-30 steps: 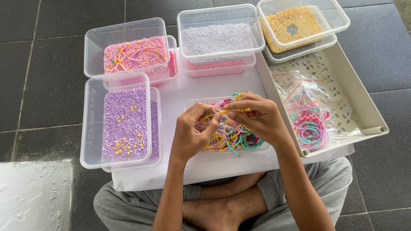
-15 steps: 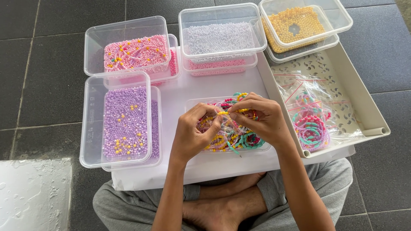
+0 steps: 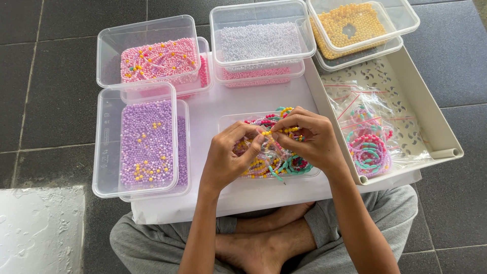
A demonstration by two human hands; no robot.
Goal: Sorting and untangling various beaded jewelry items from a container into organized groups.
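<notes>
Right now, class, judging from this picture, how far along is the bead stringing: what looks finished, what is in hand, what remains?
Done: finished bracelets lie bagged in the beige tray and heaped in the clear tub under the hands. In hand: the left hand and right hand pinch a yellow bead strand between their fingertips. Left: tubs of purple beads, pink beads, white beads and orange beads remain well filled.

Tubs of purple beads (image 3: 144, 139), pink beads (image 3: 152, 58), white beads (image 3: 258, 40) and orange beads (image 3: 350, 25) ring the board.
</notes>
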